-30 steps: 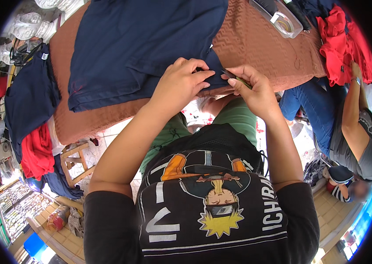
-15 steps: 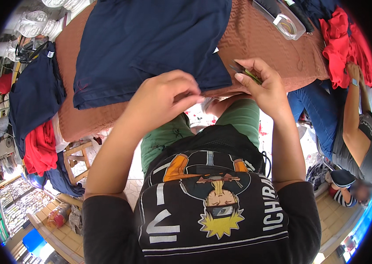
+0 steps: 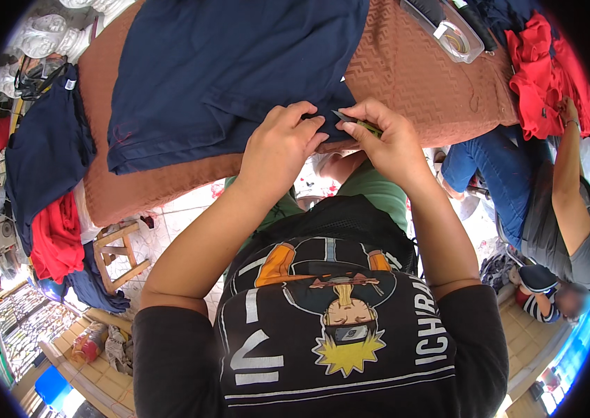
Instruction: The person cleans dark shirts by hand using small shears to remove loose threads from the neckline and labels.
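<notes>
Small cutter (image 3: pixel 356 122) in right hand (image 3: pixel 387 143) — tip pointing left at navy garment (image 3: pixel 225 70).

The single head-worn fisheye view is looking steeply down from above the person's chest, facing forward over the brown-covered surface (image 3: pixel 413 83), with the black printed shirt (image 3: pixel 336 327) filling the lower part of the frame. It is sitting close enough that both forearms are rising from the lower edge, and straight edges are bending toward the dark circular rim.
</notes>
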{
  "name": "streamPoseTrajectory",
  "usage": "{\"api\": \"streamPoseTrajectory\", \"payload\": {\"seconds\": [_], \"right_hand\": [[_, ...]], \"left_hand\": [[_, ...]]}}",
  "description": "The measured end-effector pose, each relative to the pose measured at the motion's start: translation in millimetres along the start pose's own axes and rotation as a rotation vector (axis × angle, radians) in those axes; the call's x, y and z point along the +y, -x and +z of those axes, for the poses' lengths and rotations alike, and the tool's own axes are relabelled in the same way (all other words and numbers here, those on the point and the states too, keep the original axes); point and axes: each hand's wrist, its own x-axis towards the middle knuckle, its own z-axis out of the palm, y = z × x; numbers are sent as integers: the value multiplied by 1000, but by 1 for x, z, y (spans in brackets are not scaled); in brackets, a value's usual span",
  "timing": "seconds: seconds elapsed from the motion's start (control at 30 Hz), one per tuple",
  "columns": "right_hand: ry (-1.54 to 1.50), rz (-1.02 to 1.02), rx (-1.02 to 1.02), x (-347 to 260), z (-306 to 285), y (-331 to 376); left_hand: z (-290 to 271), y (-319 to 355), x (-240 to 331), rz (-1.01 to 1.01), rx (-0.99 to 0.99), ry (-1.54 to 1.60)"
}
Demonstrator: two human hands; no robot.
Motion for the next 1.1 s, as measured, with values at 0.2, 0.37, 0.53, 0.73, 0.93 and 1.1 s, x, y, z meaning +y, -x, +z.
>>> {"api": "streamPoseTrajectory", "payload": {"seconds": [0.2,0.37,0.53,0.73,0.93,1.1], "right_hand": [[-20,22,-26,1,-1,0],[-27,96,-36,-7,-3,2],[-28,38,-60,-2,-2,5],[18,37,-71,-12,-7,9],[-9,-119,20,-7,-10,9],[-52,48,-8,-11,-3,6]], "left_hand": [[-17,-20,-3,-374,-239,312],[-25,-32,-13,-552,-331,484],[-29,-36,-12,-684,-383,589],[-46,-33,-21,-490,-544,708],[-63,-29,8,-198,-312,307],[-11,-14,2,-30,-40,64]]}}
